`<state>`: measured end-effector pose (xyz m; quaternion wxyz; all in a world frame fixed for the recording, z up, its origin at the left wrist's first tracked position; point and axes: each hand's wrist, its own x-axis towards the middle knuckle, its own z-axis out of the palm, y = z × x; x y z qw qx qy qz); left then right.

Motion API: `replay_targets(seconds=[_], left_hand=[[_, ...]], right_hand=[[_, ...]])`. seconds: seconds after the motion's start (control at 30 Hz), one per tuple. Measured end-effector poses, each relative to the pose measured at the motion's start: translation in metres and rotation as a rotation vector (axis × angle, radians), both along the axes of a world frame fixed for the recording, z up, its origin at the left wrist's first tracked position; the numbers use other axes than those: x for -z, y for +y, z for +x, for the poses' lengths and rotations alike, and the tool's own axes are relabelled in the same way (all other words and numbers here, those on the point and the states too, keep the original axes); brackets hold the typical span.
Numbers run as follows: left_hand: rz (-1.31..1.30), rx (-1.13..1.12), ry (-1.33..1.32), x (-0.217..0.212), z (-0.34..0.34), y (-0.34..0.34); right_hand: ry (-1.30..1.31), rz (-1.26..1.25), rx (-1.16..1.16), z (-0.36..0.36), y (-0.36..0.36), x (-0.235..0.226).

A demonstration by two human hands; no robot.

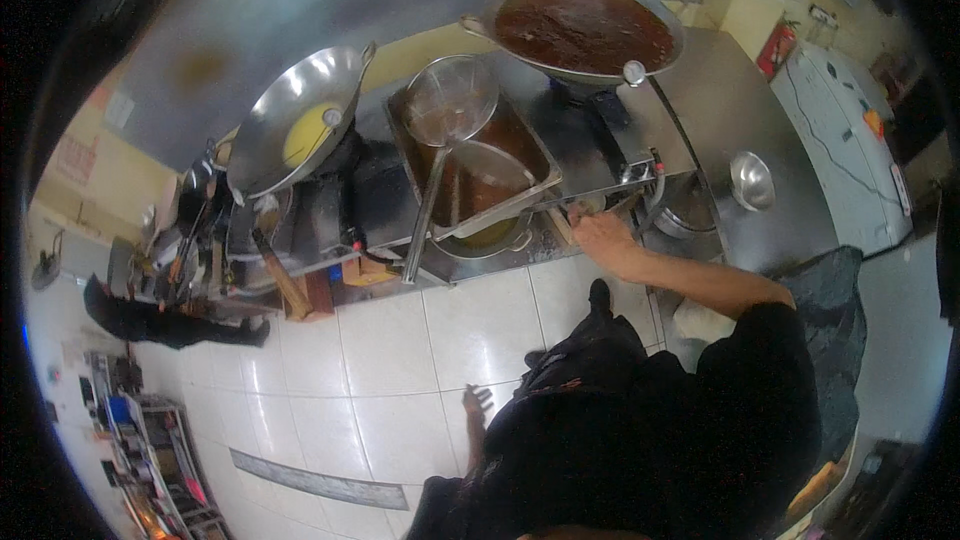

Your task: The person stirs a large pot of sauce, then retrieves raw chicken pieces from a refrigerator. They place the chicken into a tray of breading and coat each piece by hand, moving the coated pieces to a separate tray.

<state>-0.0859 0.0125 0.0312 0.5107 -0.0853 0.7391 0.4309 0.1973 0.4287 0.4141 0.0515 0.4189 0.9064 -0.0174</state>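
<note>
1. The right hand (600, 232) reaches forward to the front edge of the steel cooking counter (720, 110), its fingers curled around something small there; what it grips is too blurred to tell, possibly a knob or handle.
2. The left hand (478, 402) hangs low beside the body over the white tiled floor (400, 340), fingers spread and holding nothing.
3. Just left of the right hand sits a rectangular tray (530, 155) of dark liquid, with a round wire skimmer (450, 100) lying across it, its long handle pointing down towards the floor.
4. Beyond the right hand stands a large wok of brown sauce (585, 25).
5. Far left of both hands, a tilted wok (300, 120) holds yellow liquid.
6. Right of the right hand, a small steel bowl (752, 180) rests on the counter.
</note>
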Motion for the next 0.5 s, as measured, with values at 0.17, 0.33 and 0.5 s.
replay_targets(seconds=[0.17, 0.33, 0.5], left_hand=[[-0.030, 0.089, -0.244, 0.050, 0.042, -0.005], [-0.030, 0.100, -0.247, 0.064, 0.067, 0.037], [0.009, 0.098, -0.239, 0.055, 0.090, 0.108]], right_hand=[[0.162, -0.087, -0.045, 0.052, 0.054, -0.050], [0.443, -0.069, 0.198, 0.116, 0.115, -0.104], [0.285, 0.409, 0.287, 0.207, 0.228, -0.120]])
